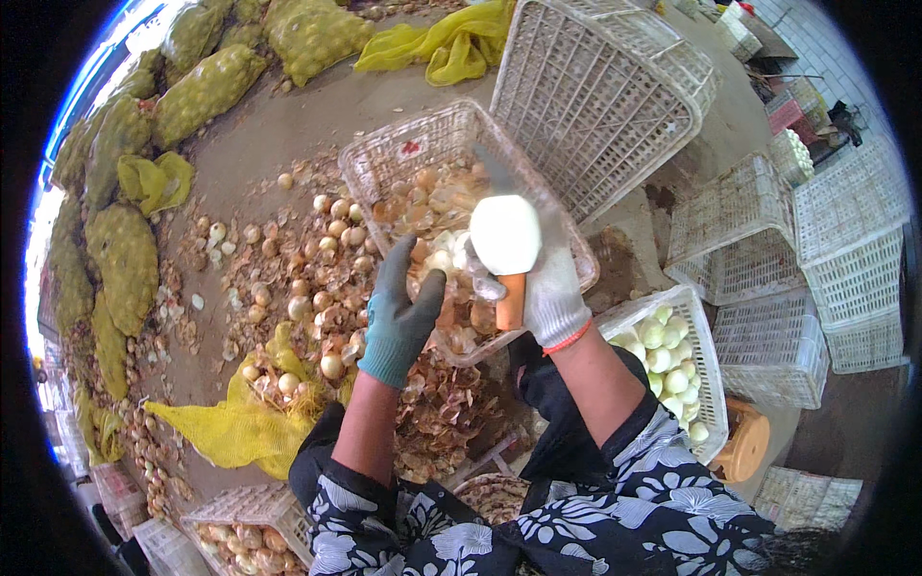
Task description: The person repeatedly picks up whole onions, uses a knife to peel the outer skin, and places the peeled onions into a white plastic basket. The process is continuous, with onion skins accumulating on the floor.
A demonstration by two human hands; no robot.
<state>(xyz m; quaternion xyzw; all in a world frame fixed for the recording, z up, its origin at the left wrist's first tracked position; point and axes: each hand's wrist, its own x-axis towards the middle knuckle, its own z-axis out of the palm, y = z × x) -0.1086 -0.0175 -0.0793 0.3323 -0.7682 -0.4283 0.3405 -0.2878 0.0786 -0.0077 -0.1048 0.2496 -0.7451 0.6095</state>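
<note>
My right hand [551, 281], in a white knit glove with an orange cuff edge, is closed around a peeled white onion [506, 234] and a knife with an orange handle [511, 302]. The knife's blurred blade [491, 167] points away beyond the onion. My left hand [407, 306], in a teal and grey glove, is held with fingers and thumb apart, nothing in its grasp. Both hands are over a dirty white plastic crate [468, 111] that holds onions and loose skins [432, 209]. Peeled onions [670, 353] fill another crate [709, 374] at my right.
Unpeeled onions [299, 308] and skins lie on the floor at left, beside a yellow mesh bag [245, 432]. Full mesh sacks [122, 266] line the far left. An upturned crate [598, 93] leans behind the work crate; stacked crates [850, 281] and an orange stool [745, 439] are at right.
</note>
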